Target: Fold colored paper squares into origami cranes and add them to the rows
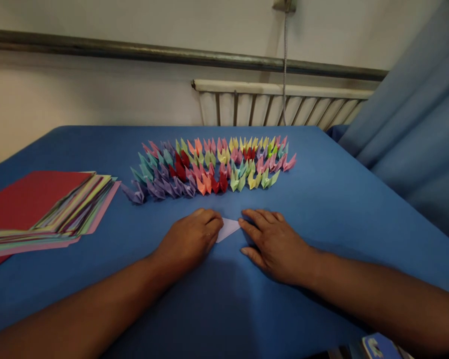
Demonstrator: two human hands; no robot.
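**Position.** The folded paper piece [228, 228], pale and pointed, lies flat on the blue bench [340, 209], near the front middle, between the two hands. The left hand [189, 239] rests with its fingers curled and its fingertips on the left part of the piece. Whether any finger grips beneath the edge cannot be told. The right hand [275, 244] lies flat and open, palm down, with its fingertips touching the right tip of the piece. Neither hand is visibly clamped on it.

**Hazards.**

1. Slip. The piece is light and the bench cover looks smooth. Uneven pressure from one hand could slide or turn the piece, and a crease would then land off its line.
2. Hidden layer. The left fingers cover much of the piece. A layer underneath could buckle unseen and be pressed in crooked.
3. Paper birds [209, 167]. These stand in close rows just beyond the hands. A forward push of a hand or forearm could topple the nearest purple and orange ones. Since neighbours stand almost touching, one fall could carry along a row.
4. Stack of coloured sheets [45, 209]. It lies fanned out at the left, near the bench edge. A sideways sweep of the left forearm could shift it or send sheets over the edge.
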